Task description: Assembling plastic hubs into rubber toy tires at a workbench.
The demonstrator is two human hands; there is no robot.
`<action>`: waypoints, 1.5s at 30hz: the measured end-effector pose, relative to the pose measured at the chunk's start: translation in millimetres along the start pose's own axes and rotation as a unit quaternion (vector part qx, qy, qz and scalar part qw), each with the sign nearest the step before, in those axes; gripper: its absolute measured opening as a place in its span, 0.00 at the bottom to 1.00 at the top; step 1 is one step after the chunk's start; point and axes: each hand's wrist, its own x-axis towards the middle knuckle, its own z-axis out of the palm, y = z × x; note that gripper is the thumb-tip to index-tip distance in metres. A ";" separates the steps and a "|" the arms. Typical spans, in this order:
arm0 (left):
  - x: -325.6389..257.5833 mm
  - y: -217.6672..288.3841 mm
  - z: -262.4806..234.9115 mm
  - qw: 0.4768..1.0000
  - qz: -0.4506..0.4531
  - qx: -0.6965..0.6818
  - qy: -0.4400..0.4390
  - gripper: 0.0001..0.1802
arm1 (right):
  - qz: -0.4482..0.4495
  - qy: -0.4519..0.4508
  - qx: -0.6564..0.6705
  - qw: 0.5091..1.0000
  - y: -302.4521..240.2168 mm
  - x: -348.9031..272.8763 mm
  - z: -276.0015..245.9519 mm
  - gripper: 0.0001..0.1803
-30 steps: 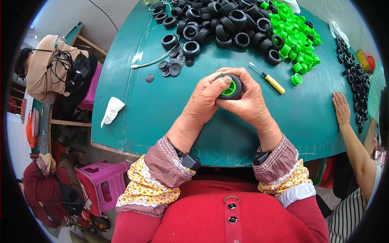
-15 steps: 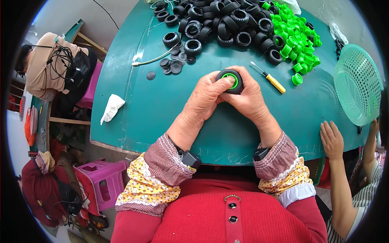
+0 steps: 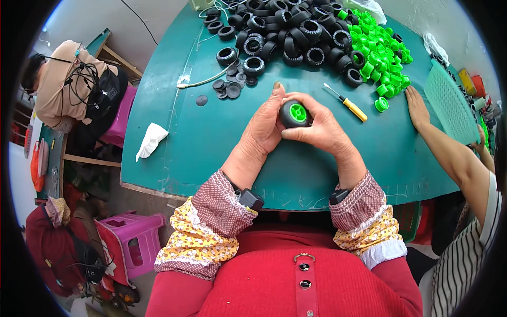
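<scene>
Both hands close around one small toy wheel (image 3: 293, 113), a black tyre with a green hub facing up, held just above the green table (image 3: 222, 148) near the middle of the frame. The left hand (image 3: 264, 127) wraps the wheel's left side, thumb raised beside it; the right hand (image 3: 322, 129) curls its fingers over the right side and under, so the wheel is pinched between the two. Just to the right of the hands lies a screwdriver (image 3: 346, 102) with a yellow handle. Toward the top centre sits a heap of black tyres (image 3: 288, 29), and to its right a heap of green hubs (image 3: 380, 53). A white cloth (image 3: 150, 140) lies at the table's left edge. At the right, another person's hand (image 3: 417, 105) rests flat on the table beside a green mesh basket (image 3: 451, 100).
</scene>
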 end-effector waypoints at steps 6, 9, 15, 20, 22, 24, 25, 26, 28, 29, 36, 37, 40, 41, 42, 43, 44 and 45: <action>3.6 1.9 -4.5 0.998 0.010 -0.056 0.028 0.18 | 0.030 0.130 -0.017 0.991 3.1 -4.2 10.7 0.33; 4.7 3.2 -6.4 0.997 -0.011 -0.081 -0.002 0.20 | 0.033 0.042 -0.092 0.994 3.4 -3.0 12.1 0.34; 5.2 2.2 -7.8 0.992 -0.039 -0.120 -0.030 0.24 | 0.056 0.041 0.020 0.997 2.1 -4.4 17.3 0.33; 6.5 3.2 -7.4 0.996 -0.037 -0.078 -0.023 0.18 | 0.070 0.044 0.088 0.993 4.4 -5.9 16.9 0.31; 5.7 2.6 -7.4 0.998 -0.018 -0.055 -0.015 0.16 | 0.034 0.054 0.028 0.998 2.3 -3.7 15.5 0.32; 3.6 4.8 0.5 0.996 -0.006 -0.086 0.024 0.16 | -0.004 0.065 -0.034 0.997 4.6 1.9 12.9 0.32; 3.0 5.1 3.5 0.991 0.009 -0.117 0.060 0.16 | -0.071 0.062 -0.074 0.993 7.7 8.4 10.9 0.32; 6.6 4.0 -5.7 0.991 0.016 -0.135 0.015 0.14 | -0.137 0.059 -0.113 0.982 9.8 13.6 9.7 0.32; 6.2 8.0 -8.3 0.988 0.016 -0.146 -0.050 0.13 | -0.116 0.043 -0.075 0.989 7.6 20.3 12.7 0.31; 6.4 7.3 -9.0 0.988 0.017 -0.145 -0.048 0.13 | -0.067 0.024 -0.028 0.997 7.2 20.8 16.0 0.32; 5.6 6.6 -7.2 0.987 0.034 -0.140 0.075 0.13 | 0.035 0.018 0.035 0.999 0.9 14.4 20.1 0.33; 6.2 6.5 -8.1 0.988 0.042 -0.121 0.087 0.12 | 0.049 0.017 0.051 0.997 -0.2 13.4 21.0 0.33; 1.6 7.4 -5.3 0.989 0.067 -0.078 0.106 0.11 | 0.020 0.020 0.033 0.999 -2.2 12.9 21.0 0.33; -0.5 7.5 -4.4 0.989 0.086 -0.053 0.112 0.11 | -0.024 0.024 -0.002 0.999 -2.0 12.7 21.2 0.33; -0.7 6.9 -4.8 0.988 0.087 -0.054 0.113 0.11 | -0.024 0.023 -0.001 0.999 -1.4 12.7 21.6 0.33; -0.6 6.4 -5.9 0.987 0.103 -0.046 0.114 0.10 | -0.064 0.035 -0.022 0.997 -0.2 12.5 22.6 0.33; -1.4 6.1 -6.5 0.985 0.119 -0.037 0.116 0.10 | -0.103 0.047 -0.043 0.993 0.0 12.1 23.6 0.33; -1.6 5.8 -5.8 0.985 0.120 -0.038 0.116 0.10 | -0.104 0.046 -0.044 0.993 -0.3 11.9 23.2 0.33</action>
